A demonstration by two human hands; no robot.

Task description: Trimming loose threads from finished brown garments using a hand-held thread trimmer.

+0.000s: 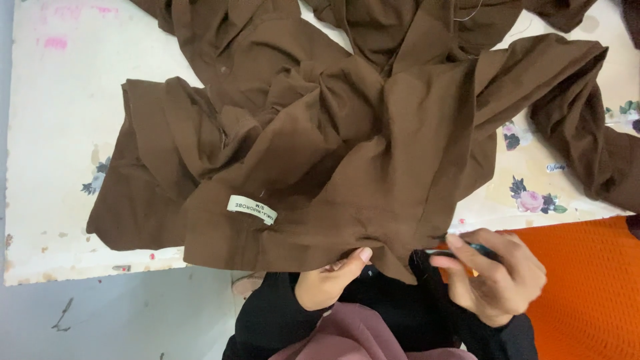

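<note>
So, brown garment (347, 147) bunched up on the floral-print board (47, 167), hem hanging toward the lap.
Left hand (330, 280) pinches the hem edge taut, so the right hand (497, 277), closed around a slim teal tool (460, 251), can reach it.

garment (373, 147): plain dark brown all over, creased folds showing darker shades
label (252, 209): white with small dark print, sewn near the garment's front edge
table (47, 153): cream surface, pink smears at its far left corner, small flower prints in pink, grey and dark green toward its right edge
tool (467, 250): teal, thin, in the right hand (497, 277)
sleeves (273, 320): black
cloth (360, 337): dusty pink, at the lap
mat (590, 287): bright orange, knitted texture
floor (120, 317): pale grey-blue
</note>
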